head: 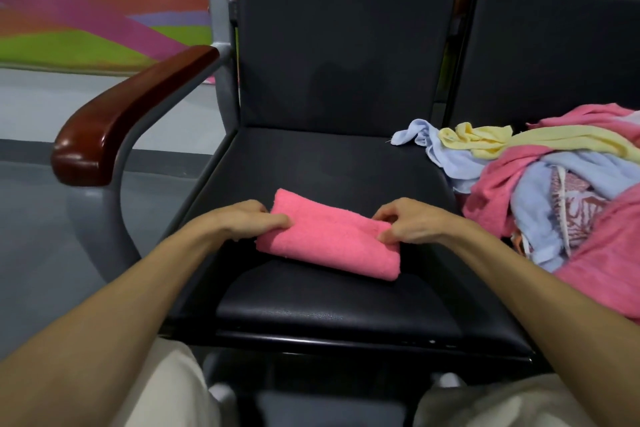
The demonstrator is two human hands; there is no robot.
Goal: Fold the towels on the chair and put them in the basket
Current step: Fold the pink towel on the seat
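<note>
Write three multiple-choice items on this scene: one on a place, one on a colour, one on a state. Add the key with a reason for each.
1. Where does the heap of unfolded towels lie?
A) in a basket
B) to the right of the folded towel
C) on a table

2. What colour is the folded towel on the seat?
A) yellow
B) pale blue
C) pink

3. What are the hands doing?
A) the left hand and the right hand each grip an end of the folded towel
B) only one hand touches it
C) both hang idle

Key:
1 B, the heap spreads over the right side, beside the folded towel.
2 C, it is plainly pink against the black seat.
3 A, fingers curl over both short ends.
</note>
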